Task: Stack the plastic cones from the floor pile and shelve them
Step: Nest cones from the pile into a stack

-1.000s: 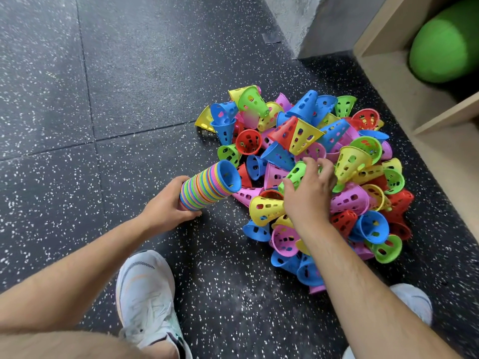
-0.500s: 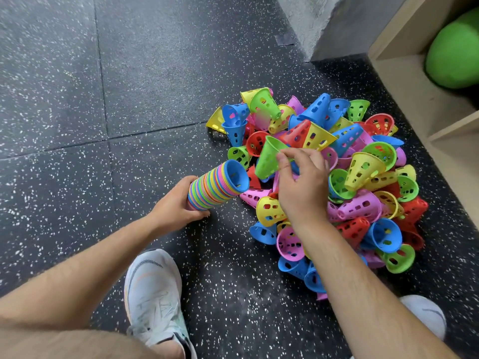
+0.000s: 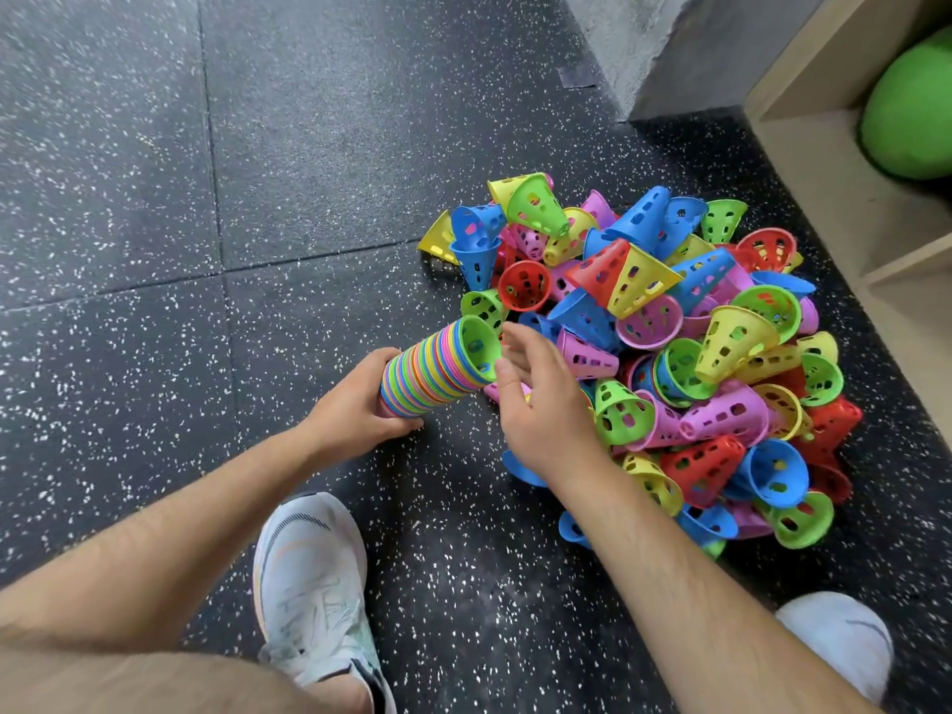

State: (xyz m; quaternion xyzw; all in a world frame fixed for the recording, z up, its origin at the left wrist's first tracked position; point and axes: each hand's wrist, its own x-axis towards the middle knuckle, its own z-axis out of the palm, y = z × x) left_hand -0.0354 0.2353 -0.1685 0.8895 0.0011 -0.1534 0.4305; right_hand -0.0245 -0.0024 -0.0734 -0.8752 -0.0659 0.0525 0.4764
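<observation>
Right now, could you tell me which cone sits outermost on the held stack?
The green cone, mouth open at the end of the stack beside the right hand; only the others' rims show.

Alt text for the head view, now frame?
A person's left hand grips a sideways stack of nested plastic cones; the open right hand hovers at its green mouth, beside a colourful cone pile on a speckled black floor.
</observation>
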